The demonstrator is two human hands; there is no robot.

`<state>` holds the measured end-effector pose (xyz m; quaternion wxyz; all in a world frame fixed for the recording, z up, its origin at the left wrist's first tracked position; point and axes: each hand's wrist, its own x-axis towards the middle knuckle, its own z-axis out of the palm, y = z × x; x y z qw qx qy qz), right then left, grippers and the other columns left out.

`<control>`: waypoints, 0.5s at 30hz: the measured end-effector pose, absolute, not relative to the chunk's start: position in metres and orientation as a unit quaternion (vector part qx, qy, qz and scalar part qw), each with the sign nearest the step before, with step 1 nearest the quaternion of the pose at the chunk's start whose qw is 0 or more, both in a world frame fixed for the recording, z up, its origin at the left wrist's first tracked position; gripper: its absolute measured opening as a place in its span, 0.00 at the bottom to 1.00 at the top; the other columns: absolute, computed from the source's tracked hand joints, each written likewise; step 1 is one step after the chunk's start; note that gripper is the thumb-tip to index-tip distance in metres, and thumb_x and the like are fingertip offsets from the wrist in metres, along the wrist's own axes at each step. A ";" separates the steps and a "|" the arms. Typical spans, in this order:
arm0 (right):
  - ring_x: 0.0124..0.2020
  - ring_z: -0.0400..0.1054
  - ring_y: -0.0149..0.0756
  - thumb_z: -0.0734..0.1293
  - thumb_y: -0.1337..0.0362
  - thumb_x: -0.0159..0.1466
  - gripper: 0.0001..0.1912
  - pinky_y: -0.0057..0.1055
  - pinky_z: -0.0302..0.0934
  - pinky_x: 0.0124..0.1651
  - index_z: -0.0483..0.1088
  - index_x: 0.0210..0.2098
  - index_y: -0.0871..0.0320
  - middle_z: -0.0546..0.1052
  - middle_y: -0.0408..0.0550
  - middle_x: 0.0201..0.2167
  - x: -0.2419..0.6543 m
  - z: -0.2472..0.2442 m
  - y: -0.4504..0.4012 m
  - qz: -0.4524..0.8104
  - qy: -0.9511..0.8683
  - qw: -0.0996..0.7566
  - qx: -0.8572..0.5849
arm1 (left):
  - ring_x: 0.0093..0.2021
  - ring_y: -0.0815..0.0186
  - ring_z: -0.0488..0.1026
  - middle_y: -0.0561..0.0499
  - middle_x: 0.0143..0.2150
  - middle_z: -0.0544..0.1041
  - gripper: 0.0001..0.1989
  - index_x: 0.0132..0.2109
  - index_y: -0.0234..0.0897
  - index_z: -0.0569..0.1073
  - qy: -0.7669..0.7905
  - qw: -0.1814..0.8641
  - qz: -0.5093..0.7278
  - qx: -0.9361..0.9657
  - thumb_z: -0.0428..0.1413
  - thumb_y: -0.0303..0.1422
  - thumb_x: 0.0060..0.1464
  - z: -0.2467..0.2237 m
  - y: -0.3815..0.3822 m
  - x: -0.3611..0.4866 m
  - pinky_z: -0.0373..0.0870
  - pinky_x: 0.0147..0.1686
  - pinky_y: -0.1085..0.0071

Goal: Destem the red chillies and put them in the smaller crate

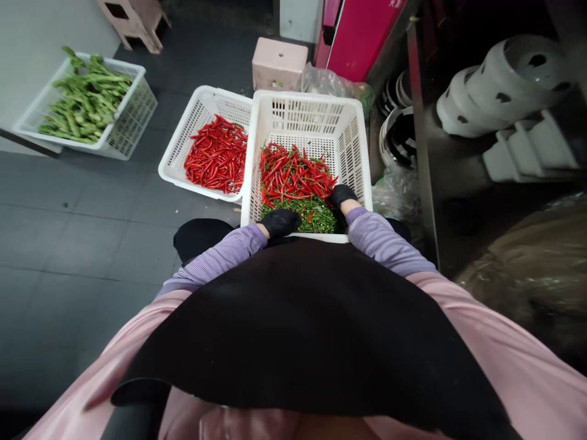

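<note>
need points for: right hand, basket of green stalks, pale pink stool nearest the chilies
Right hand (342,196): head view, middle of the black glove.
Basket of green stalks (132,123): head view, slotted side wall.
Pale pink stool (267,73): head view, front side, below the seat.

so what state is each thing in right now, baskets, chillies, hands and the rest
big basket: open, partly filled
red chillies: loose, heaped
green pieces: loose, at the near end
left hand: gloved, grip unclear
right hand: gloved, grip unclear
middle basket: open, holding red chillies
far-left basket: open, heaped with green vegetables
near stool: upright
</note>
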<state>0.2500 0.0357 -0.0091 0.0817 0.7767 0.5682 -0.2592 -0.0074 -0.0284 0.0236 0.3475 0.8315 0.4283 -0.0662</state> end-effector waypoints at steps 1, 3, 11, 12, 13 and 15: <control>0.63 0.81 0.59 0.79 0.55 0.69 0.31 0.40 0.73 0.62 0.82 0.62 0.76 0.83 0.82 0.59 0.249 -0.004 0.033 -0.261 0.559 0.096 0.781 | 0.45 0.58 0.84 0.45 0.47 0.89 0.15 0.48 0.40 0.87 0.431 0.354 -0.068 0.827 0.56 0.38 0.73 0.024 -0.028 -0.008 0.74 0.46 0.69; 0.64 0.80 0.62 0.79 0.55 0.69 0.32 0.42 0.73 0.63 0.82 0.62 0.76 0.82 0.83 0.60 0.250 0.009 0.026 -0.255 0.560 0.099 0.782 | 0.46 0.57 0.84 0.44 0.48 0.89 0.15 0.48 0.39 0.87 0.435 0.362 -0.070 0.821 0.56 0.39 0.73 0.026 -0.027 -0.009 0.74 0.47 0.68; 0.34 0.77 0.41 0.77 0.67 0.62 0.05 0.35 0.72 0.44 0.82 0.38 0.61 0.82 0.47 0.29 0.255 0.045 -0.003 -0.404 0.524 -0.179 0.728 | 0.42 0.59 0.82 0.47 0.39 0.86 0.12 0.44 0.39 0.86 0.458 0.438 0.044 0.772 0.61 0.41 0.69 0.016 -0.021 0.002 0.77 0.47 0.68; 0.30 0.73 0.37 0.78 0.66 0.60 0.05 0.35 0.70 0.40 0.80 0.35 0.59 0.79 0.43 0.25 0.252 0.047 -0.006 -0.456 0.505 -0.219 0.699 | 0.41 0.60 0.81 0.48 0.37 0.85 0.13 0.45 0.38 0.85 0.463 0.462 0.092 0.751 0.61 0.43 0.69 0.014 -0.020 0.005 0.77 0.46 0.68; 0.27 0.69 0.35 0.80 0.65 0.58 0.08 0.34 0.68 0.37 0.78 0.32 0.57 0.76 0.40 0.23 0.249 0.049 -0.007 -0.504 0.488 -0.249 0.667 | 0.39 0.61 0.80 0.49 0.36 0.84 0.15 0.46 0.37 0.85 0.467 0.487 0.142 0.724 0.61 0.45 0.70 0.012 -0.017 0.008 0.77 0.45 0.68; 0.23 0.63 0.31 0.84 0.61 0.53 0.17 0.31 0.63 0.30 0.73 0.26 0.54 0.72 0.36 0.19 0.242 0.050 -0.008 -0.579 0.466 -0.278 0.609 | 0.34 0.64 0.76 0.51 0.33 0.81 0.20 0.47 0.36 0.83 0.466 0.527 0.239 0.669 0.61 0.50 0.71 0.010 -0.011 0.012 0.77 0.41 0.68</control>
